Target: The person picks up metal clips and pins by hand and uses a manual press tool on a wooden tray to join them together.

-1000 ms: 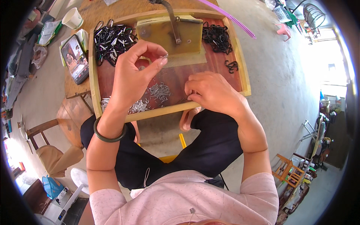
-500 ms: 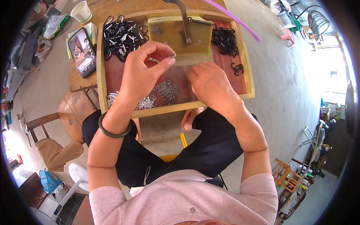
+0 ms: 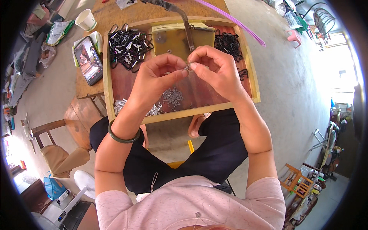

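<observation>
Above the middle of a wooden tray [image 3: 180, 114], both my hands meet fingertip to fingertip. My left hand [image 3: 159, 76] is closed in a pinch on a small silvery metal piece [image 3: 187, 67]. My right hand [image 3: 216, 71] pinches at the same spot; whatever is between its fingers is too small to make out. Beneath the hands lie a pile of thin metal pins [image 3: 173, 96] and a heap of short silvery pieces [image 3: 155, 110], partly behind my left forearm. Black carabiners with silvery gates [image 3: 129, 45] fill the tray's far left corner. Black hooks [image 3: 229, 44] lie at the far right.
A yellowish block [image 3: 170, 40] with a dark metal lever [image 3: 188, 28] stands at the tray's back. Left of the tray are a phone [image 3: 88, 60] and a paper cup [image 3: 85, 20]. A purple ribbed strip [image 3: 237, 23] juts over the table's right side.
My right hand has risen from the tray surface and moved left to meet my left fingertips. My left hand has shifted slightly right and nearer. The view has shifted a little.
</observation>
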The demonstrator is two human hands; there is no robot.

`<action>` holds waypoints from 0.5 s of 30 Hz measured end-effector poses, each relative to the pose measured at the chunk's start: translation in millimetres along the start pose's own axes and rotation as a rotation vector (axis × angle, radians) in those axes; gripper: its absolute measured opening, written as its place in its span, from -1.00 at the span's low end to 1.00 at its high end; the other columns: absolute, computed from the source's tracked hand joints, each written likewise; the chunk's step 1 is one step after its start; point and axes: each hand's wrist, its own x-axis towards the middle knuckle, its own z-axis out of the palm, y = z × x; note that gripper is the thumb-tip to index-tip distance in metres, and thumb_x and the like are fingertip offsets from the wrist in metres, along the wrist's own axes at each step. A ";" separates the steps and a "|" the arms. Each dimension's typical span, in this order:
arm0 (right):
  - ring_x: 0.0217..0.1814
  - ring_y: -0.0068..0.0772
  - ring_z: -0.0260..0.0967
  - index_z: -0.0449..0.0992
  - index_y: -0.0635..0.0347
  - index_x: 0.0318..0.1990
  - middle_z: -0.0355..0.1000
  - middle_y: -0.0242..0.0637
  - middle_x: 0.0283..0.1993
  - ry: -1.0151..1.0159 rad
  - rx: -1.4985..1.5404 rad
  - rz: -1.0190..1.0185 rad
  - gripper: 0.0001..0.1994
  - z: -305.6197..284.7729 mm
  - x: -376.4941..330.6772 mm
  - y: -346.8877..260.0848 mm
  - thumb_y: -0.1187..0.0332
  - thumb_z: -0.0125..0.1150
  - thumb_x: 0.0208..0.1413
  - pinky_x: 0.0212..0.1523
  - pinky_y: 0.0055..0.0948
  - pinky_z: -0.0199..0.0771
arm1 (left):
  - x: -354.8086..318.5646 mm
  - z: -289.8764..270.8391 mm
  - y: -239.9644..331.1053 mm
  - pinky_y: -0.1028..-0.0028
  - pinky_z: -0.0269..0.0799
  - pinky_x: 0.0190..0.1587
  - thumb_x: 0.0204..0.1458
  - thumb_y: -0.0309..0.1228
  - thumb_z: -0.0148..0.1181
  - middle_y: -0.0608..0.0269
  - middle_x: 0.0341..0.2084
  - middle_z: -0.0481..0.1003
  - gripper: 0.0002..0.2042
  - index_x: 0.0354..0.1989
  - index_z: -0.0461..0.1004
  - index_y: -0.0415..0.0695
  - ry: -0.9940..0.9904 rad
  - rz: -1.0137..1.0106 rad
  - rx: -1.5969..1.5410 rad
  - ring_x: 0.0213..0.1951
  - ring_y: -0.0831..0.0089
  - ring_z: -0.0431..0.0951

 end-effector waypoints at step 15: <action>-0.09 -0.62 0.43 0.52 0.27 -0.14 0.50 -0.44 -0.21 -0.032 0.048 -0.048 -0.88 4.9 3.6 2.2 0.45 0.27 0.22 0.05 -0.48 0.44 | -1.5 -3.7 -0.2 0.61 0.44 -0.06 0.17 -0.52 0.34 0.39 -0.25 0.59 -0.85 -0.12 0.58 -0.23 -0.051 -0.015 -0.100 -0.16 0.66 0.54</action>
